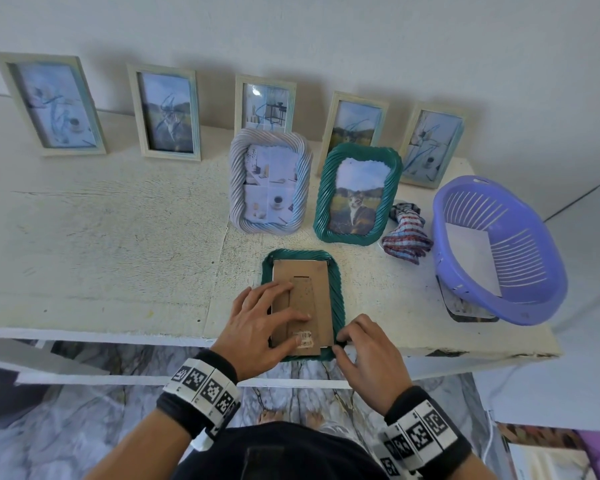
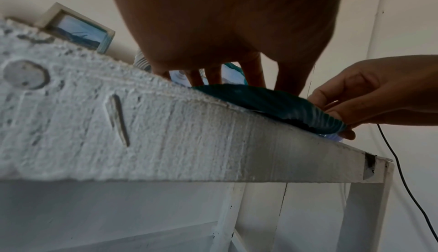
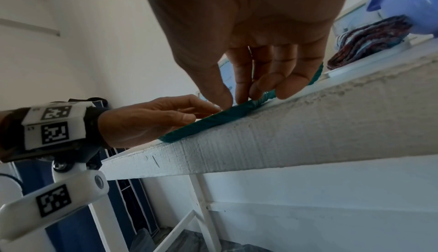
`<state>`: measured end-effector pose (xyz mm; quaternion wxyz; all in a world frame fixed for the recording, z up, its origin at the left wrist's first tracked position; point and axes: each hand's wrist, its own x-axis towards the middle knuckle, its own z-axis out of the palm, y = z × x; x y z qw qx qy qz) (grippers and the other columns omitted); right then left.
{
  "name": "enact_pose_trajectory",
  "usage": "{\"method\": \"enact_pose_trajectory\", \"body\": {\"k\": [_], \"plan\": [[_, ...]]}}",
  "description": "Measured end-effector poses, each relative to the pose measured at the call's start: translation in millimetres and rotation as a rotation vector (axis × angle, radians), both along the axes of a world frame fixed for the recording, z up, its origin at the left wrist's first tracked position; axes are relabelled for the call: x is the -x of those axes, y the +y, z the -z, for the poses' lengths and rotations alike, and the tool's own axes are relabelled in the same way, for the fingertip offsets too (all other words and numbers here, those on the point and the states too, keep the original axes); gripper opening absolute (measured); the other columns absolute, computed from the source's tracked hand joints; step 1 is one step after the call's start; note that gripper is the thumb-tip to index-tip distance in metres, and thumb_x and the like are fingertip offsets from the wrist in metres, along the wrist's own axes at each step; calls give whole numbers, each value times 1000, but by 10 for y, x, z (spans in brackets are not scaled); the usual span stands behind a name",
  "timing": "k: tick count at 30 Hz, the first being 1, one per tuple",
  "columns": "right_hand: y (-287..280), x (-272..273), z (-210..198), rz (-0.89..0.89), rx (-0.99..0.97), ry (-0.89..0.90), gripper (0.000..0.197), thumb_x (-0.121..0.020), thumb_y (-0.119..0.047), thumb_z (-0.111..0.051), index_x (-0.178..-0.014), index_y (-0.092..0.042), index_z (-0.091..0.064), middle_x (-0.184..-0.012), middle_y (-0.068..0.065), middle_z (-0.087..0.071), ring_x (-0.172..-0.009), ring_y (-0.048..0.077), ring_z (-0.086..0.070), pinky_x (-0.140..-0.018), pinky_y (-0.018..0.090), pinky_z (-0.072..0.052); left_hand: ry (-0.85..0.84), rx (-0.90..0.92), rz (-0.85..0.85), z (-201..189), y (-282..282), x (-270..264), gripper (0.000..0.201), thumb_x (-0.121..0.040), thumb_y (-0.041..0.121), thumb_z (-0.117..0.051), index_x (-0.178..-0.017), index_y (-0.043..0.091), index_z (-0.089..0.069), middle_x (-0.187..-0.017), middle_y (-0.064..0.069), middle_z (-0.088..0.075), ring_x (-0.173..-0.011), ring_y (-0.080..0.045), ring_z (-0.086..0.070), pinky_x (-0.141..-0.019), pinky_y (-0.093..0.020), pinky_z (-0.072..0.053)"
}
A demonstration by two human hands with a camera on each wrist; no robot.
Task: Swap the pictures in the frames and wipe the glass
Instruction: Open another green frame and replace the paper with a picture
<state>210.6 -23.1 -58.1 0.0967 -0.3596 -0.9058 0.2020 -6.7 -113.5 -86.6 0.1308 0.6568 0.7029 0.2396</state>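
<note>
I read this as a room in a home — a rough white-painted table (image 1: pixel 118 237) stands against a plain white wall (image 1: pixel 326 36). Small picture frames (image 1: pixel 165 114) lean along the wall from ten to one o'clock, a purple plastic basket (image 1: pixel 499 251) and a checked cloth (image 1: pixel 407 237) lie at two — marble-patterned flooring (image 1: pixel 84 427) shows below.
</note>
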Motion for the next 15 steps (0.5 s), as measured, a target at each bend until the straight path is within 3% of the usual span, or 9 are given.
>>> {"method": "enact_pose_trajectory", "body": {"k": [6, 11, 15], "plan": [[13, 11, 14, -74, 16, 7, 3, -87, -20, -59, -87, -17, -58, -91, -8, -47, -78, 9, -48, -63, 23, -46, 0, 2, 6, 13, -3, 10, 36, -85, 62, -50, -118, 51, -56, -149, 10, -35, -142, -17, -27, -115, -53, -20], [-8, -2, 43, -41, 35, 47, 8, -86, -14, -63, -81, -15, -57, -86, -8, -45, -69, 3, -41, -64, 14, -35, -2, -1, 12, 27, -3, 15, 36, -85, 62, -50, -119, 51, -56, -150, 9, -35, -142, -17, -26, -114, -54, -21], [-19, -1, 26, -49, 14, 21, 6, -87, -21, -59, -83, -18, -56, -88, -8, -44, -74, 7, -44, -64, 20, -42, -23, -6, 20, 35, -8, 7, 36, -87, 62, -49, -119, 50, -57, -150, 10, -35, -143, -17, -25, -114, -54, -22]]}}
